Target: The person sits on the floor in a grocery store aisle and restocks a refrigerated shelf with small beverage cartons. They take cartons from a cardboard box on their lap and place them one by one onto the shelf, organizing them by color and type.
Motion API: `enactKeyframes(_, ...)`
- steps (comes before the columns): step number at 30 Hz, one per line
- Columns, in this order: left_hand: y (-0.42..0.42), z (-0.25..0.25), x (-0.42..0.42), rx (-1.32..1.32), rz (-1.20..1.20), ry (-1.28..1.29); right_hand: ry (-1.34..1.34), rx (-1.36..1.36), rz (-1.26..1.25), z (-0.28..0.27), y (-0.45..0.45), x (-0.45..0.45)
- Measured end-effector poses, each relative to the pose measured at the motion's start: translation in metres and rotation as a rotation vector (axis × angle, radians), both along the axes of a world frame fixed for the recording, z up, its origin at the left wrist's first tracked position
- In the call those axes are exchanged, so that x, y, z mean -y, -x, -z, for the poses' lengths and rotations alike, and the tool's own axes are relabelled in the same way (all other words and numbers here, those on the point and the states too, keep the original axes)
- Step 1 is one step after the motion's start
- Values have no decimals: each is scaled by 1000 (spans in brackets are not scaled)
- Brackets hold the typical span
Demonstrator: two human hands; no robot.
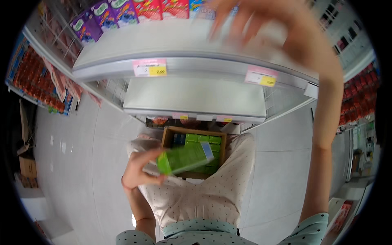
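Note:
My left hand grips one end of a green drink carton, tilted above an open cardboard box. Between my knees, the box holds several more green cartons and something dark blue in one corner. Raised over the upper shelf, my right hand is blurred, its fingers apart with nothing seen in them. It partly covers a blue carton and whatever stands to its right. Red cartons and purple cartons continue the row leftwards along the shelf.
Price tags line the upper shelf's front edge. Beneath it juts a lower shelf. Wire side panels flank the unit. Red packets hang at left and right. Cardboard boxes stand far left on the tiled floor.

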State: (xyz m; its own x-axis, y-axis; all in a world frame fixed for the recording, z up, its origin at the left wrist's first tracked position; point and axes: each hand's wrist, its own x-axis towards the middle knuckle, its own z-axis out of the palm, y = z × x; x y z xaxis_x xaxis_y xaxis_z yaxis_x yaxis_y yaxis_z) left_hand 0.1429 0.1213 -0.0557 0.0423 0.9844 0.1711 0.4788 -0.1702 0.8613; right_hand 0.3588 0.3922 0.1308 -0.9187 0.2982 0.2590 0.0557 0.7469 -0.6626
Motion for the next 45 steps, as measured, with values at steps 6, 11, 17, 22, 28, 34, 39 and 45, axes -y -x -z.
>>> enactKeyframes(6, -47, -77, -34, -40, 618, -684, 422, 594, -918, 66, 27, 90)
enactKeyframes(11, -53, -110, -40, -263, 718, -622, 646, 612, -913, 79, 3, 110)
enactKeyframes(17, -60, -86, -62, 65, 338, -766, 478, 472, -630, 57, -29, 86)
enactKeyframes(22, -28, -12, -65, 650, 157, -262, 251, -415, -16, 37, -78, 16)
enactKeyframes(28, -32, 193, -43, 13, 72, 582, 47, -350, 946, 22, -92, -119)
enactKeyframes(34, -67, 309, -16, -469, -31, 824, -96, -157, 1285, 49, -85, -218)
enactKeyframes(39, -90, 321, -23, -471, 52, 895, -54, -132, 1430, 65, -73, -258)
enactKeyframes(45, -98, 335, -30, -511, -39, 939, -86, -158, 1307, 81, -69, -289)
